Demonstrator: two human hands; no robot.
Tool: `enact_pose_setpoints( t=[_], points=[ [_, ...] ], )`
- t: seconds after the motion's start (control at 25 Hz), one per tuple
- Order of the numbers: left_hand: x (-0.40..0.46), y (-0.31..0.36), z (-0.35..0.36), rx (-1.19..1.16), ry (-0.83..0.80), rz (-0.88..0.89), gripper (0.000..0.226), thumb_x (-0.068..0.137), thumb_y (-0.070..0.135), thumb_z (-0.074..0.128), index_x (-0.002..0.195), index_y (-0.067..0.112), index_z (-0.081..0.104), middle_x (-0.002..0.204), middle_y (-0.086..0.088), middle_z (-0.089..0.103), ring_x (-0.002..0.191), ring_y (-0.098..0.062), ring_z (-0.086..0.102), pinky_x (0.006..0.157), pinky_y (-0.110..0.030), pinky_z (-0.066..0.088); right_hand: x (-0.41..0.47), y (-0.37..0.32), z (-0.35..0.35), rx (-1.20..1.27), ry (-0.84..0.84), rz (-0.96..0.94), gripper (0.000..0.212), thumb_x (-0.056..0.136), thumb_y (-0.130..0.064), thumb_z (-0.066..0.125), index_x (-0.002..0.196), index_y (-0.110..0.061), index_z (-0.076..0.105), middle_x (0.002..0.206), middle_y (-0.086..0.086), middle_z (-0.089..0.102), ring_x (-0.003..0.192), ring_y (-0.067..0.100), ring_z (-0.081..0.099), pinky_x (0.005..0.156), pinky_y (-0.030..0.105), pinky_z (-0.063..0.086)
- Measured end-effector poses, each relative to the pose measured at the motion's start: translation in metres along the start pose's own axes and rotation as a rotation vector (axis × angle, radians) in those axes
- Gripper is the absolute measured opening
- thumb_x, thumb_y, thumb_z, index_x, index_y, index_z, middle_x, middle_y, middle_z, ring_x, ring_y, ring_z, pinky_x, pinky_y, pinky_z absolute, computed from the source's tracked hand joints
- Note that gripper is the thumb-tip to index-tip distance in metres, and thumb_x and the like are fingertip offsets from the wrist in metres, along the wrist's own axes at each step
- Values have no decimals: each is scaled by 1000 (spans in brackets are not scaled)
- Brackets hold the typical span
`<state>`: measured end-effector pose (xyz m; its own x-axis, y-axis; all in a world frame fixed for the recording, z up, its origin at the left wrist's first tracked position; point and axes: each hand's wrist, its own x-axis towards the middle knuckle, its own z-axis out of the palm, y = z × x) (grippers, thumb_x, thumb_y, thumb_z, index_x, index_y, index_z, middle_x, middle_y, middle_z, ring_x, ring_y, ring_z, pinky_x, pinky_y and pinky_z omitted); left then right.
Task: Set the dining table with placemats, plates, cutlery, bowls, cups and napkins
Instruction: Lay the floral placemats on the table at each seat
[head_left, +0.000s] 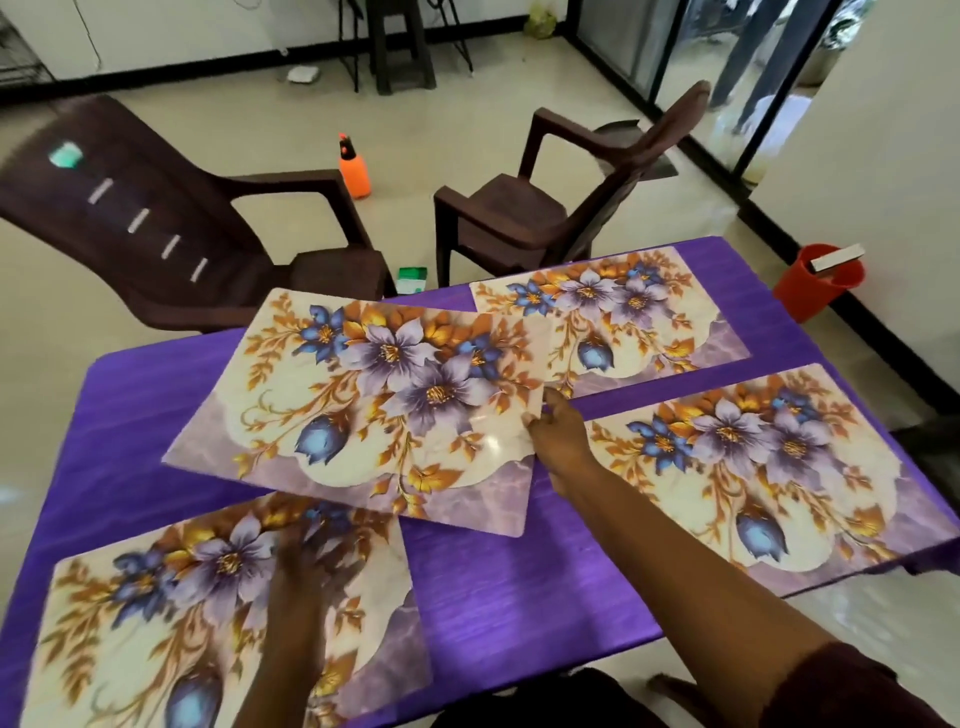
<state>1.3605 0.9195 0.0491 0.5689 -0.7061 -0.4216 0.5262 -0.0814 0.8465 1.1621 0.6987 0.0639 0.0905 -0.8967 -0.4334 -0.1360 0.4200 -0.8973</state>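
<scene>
Several floral placemats lie on the purple table (519, 587). My right hand (558, 434) pinches the right edge of the middle placemat (363, 405), which is tilted and held a little above the table, overlapping the far right placemat (649, 312). My left hand (306, 577), blurred, rests with fingers spread on the near left placemat (156, 623). Another placemat (779, 467) lies flat at the near right. No plates, cutlery, bowls, cups or napkins are in view.
Two dark brown plastic chairs (171, 228) (545, 208) stand beyond the table's far side. An orange spray bottle (354, 169) stands on the floor between them. A red bucket (821, 280) sits by the wall at right. A small green-white box (412, 279) lies near the far edge.
</scene>
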Motion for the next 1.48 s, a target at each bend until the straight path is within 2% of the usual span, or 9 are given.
enact_pose_setpoints(
  t=[0.08,0.16,0.4,0.52,0.6,0.76,0.88,1.04,1.48],
  points=[
    [5,12,26,160,-17,-94,24,103,30,41,118,22,58,107,-7,73,91,-25,72,87,-46,55,-5,1,1,-19,-54,-7,32,92,3,55,114,-19,61,112,9,68,96,23,66,86,37,57],
    [6,16,43,76,47,-46,20,100,19,48,115,25,59,100,-2,75,79,-19,73,67,-35,61,-10,1,-2,-20,-85,-14,30,92,1,56,110,-22,61,112,11,69,102,27,66,89,43,56],
    [14,18,39,-111,174,4,31,99,4,46,123,17,61,101,3,73,71,-11,71,55,-26,59,-17,-13,-21,77,-288,73,24,94,-17,63,117,-17,58,98,12,69,76,27,68,78,46,57],
    [19,42,16,-236,323,30,34,100,2,42,99,20,72,96,7,73,64,-5,70,52,-23,58,-39,5,-2,-447,-450,-233,43,91,-25,67,131,-16,54,115,7,64,105,24,62,96,40,49],
    [25,59,-5,-340,400,91,29,100,4,43,116,15,65,110,1,68,71,-3,70,57,-22,58,-60,39,28,-906,-624,-598,64,86,-46,65,142,-21,47,144,9,48,134,28,43,112,41,33],
    [23,82,-38,-411,444,215,38,100,5,44,137,8,50,95,7,72,76,-6,71,62,-23,59,-116,94,94,-1370,-990,-674,87,85,-56,61,154,-32,13,163,9,-7,148,34,-10,114,57,-9],
    [15,96,-54,-362,455,274,35,98,0,44,126,16,58,107,5,73,86,-8,71,66,-25,60,-127,115,121,-1610,-1014,-712,94,85,-63,56,154,-33,0,161,6,-19,146,33,-21,111,58,-18],
    [9,97,-73,-320,462,309,44,97,3,48,140,14,49,130,-3,63,99,-15,70,74,-28,60,-111,120,100,-1702,-980,-746,89,88,-61,52,153,-37,-3,161,2,-18,148,27,-17,113,57,-14],
    [16,100,-64,-318,426,286,44,97,0,49,138,15,48,115,1,67,90,-13,72,69,-27,60,-93,117,38,-1627,-937,-675,100,78,-57,68,153,-40,5,162,-4,-12,149,23,-13,119,45,-5]
  ],
)
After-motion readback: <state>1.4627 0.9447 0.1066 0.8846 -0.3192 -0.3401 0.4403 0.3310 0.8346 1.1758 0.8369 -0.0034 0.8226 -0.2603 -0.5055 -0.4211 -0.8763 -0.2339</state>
